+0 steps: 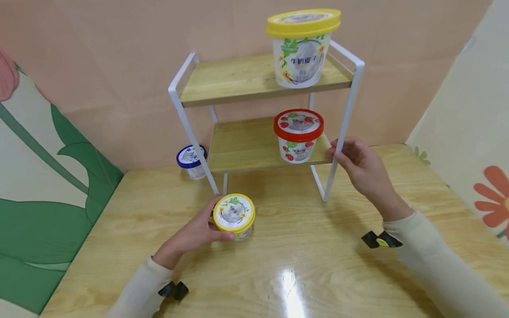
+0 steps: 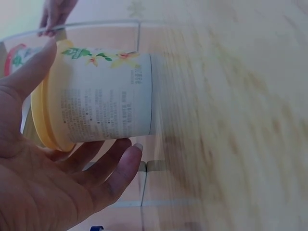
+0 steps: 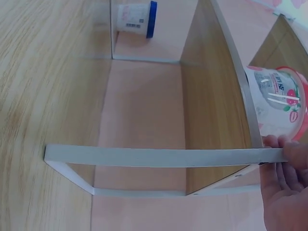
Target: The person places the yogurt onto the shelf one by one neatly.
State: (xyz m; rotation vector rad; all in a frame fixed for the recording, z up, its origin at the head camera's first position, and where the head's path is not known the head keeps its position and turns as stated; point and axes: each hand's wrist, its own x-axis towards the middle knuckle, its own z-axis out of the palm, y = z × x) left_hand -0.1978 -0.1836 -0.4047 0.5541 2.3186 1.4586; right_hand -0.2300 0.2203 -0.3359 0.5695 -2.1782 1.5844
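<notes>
My left hand (image 1: 202, 225) grips a small white tub with a yellow lid (image 1: 234, 217) just in front of the shelf's left leg. In the left wrist view the thumb lies along one side of this tub (image 2: 103, 96) and the fingers along the other, its base close to the tabletop. My right hand (image 1: 359, 168) pinches the right front post of a two-tier shelf rack (image 1: 345, 115), level with the lower board. In the right wrist view the thumb and fingers (image 3: 284, 168) hold that white metal post beside a red-lidded tub (image 3: 276, 101).
On the upper board stands a larger yellow-lidded tub (image 1: 302, 51), toward the right. The red-lidded tub (image 1: 298, 137) sits on the lower board. A blue-lidded tub (image 1: 192, 161) is on the wooden table (image 1: 302, 247) behind the left post. Patterned panels (image 1: 469, 132) flank the table.
</notes>
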